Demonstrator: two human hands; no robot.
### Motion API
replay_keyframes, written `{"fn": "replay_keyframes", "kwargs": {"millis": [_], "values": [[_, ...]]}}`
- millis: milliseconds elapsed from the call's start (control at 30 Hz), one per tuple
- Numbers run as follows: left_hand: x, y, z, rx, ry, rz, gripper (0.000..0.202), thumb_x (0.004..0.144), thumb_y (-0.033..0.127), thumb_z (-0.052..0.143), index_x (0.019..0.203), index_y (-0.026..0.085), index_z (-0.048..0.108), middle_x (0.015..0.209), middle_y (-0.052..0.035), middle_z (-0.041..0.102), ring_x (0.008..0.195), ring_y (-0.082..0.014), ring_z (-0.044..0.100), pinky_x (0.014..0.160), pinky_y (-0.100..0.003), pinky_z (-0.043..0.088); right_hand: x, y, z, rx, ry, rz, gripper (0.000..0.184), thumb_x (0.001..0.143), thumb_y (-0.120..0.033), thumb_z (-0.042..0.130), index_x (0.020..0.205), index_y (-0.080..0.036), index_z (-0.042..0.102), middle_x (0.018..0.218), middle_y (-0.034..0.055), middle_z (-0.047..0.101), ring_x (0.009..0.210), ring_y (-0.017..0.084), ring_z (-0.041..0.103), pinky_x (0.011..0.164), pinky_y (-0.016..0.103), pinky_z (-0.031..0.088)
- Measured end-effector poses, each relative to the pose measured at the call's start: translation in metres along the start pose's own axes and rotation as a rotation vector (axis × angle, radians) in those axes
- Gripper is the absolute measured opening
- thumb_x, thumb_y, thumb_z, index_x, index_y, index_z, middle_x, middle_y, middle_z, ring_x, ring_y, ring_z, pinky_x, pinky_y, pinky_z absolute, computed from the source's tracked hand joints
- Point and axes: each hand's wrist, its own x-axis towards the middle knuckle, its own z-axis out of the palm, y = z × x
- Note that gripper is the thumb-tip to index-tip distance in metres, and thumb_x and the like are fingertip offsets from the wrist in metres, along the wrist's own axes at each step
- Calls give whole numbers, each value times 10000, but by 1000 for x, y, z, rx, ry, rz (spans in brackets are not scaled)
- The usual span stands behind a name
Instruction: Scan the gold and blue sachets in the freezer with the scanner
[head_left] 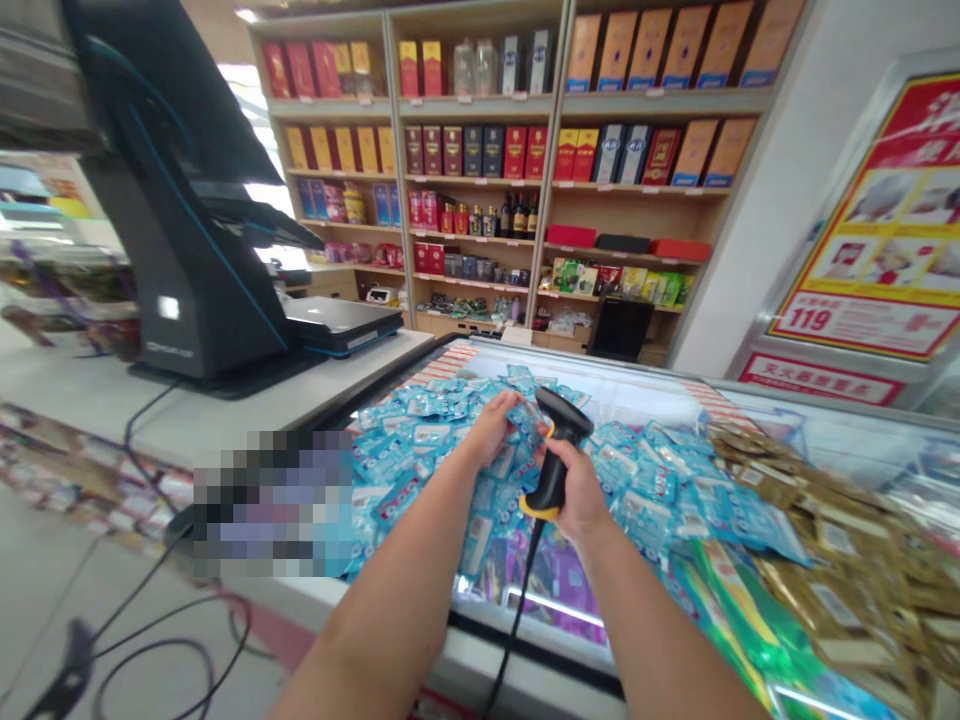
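Note:
My right hand (577, 485) is wrapped round the grip of a black and yellow barcode scanner (559, 440), whose cable hangs down toward me. The scanner's head points left at a small blue packet (527, 420) that my left hand (491, 425) pinches and holds up just in front of it. Both hands hover over a heap of the same blue packets (420, 440) spread across the glass top of a chest freezer (645, 395).
Gold packets (840, 540) and green ones (742, 620) lie on the freezer at right. A black checkout terminal (187, 210) stands on the counter (247, 400) at left, cables trailing to the floor. Shelves of boxed goods (517, 150) line the back wall. A red poster (885, 230) hangs right.

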Motion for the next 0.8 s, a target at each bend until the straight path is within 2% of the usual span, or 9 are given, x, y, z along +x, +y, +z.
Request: {"fn": "replay_keyframes", "kwargs": {"millis": [67, 133, 167, 233, 300, 367, 500, 633, 800], "values": [[-3, 5, 1, 43, -86, -30, 383, 734, 471, 627, 966, 167, 653, 826, -28, 626, 660, -119, 573, 539, -205, 432, 4, -3, -3, -67, 35, -55, 300, 599, -300, 698, 872, -179, 667, 855, 3, 666, 765, 140, 588, 629, 223, 448], [-5, 7, 0, 123, -124, -24, 518, 662, 368, 721, 1136, 182, 625, 822, -25, 627, 684, -120, 576, 591, -211, 437, 7, -6, -5, -94, 60, -82, 312, 595, -304, 691, 878, -176, 675, 858, 10, 669, 805, 157, 592, 632, 230, 439], [-4, 7, 0, 163, -92, 10, 624, 616, 295, 759, 1207, 196, 589, 799, -12, 620, 685, -112, 571, 614, -208, 433, 7, -8, -5, -99, 68, -84, 318, 592, -307, 687, 881, -174, 680, 856, 14, 671, 810, 164, 593, 633, 237, 438], [0, 3, -2, 210, 42, 108, 757, 567, 205, 777, 1283, 204, 530, 765, 9, 604, 689, -96, 557, 644, -197, 420, 8, -11, -5, -109, 82, -68, 326, 584, -308, 686, 881, -171, 687, 851, 23, 675, 782, 170, 593, 625, 250, 436], [6, -2, -5, 226, 158, 189, 758, 586, 202, 756, 1303, 187, 510, 727, 25, 586, 671, -85, 541, 645, -194, 411, 7, -13, -3, -134, 86, -33, 317, 578, -305, 688, 864, -167, 692, 845, 31, 679, 750, 171, 590, 616, 258, 435], [11, -6, -9, 242, 203, 229, 714, 609, 224, 738, 1288, 169, 522, 673, 44, 564, 630, -78, 523, 618, -192, 404, 4, -15, -2, -171, 54, -3, 297, 588, -309, 682, 846, -162, 694, 831, 37, 680, 740, 169, 590, 617, 258, 435], [16, -9, -13, 201, 202, 266, 673, 618, 246, 725, 1255, 140, 536, 725, 25, 623, 665, -94, 559, 641, -205, 431, -2, -15, 1, -244, -33, 19, 278, 602, -318, 672, 831, -163, 695, 810, 28, 674, 699, 146, 577, 621, 247, 426], [16, -7, -11, 149, 160, 254, 693, 631, 261, 712, 1278, 131, 498, 837, -19, 677, 741, -119, 608, 710, -235, 462, -3, -13, 1, -281, -52, 16, 262, 604, -312, 663, 823, -171, 685, 780, 14, 663, 677, 131, 556, 621, 236, 414], [16, -4, -11, 294, 249, 296, 626, 628, 284, 718, 1218, 153, 555, 898, -56, 681, 939, -184, 619, 818, -282, 463, 2, -10, 0, -291, -52, 11, 251, 607, -319, 653, 811, -174, 668, 753, 10, 655, 668, 136, 554, 587, 232, 413]]}}
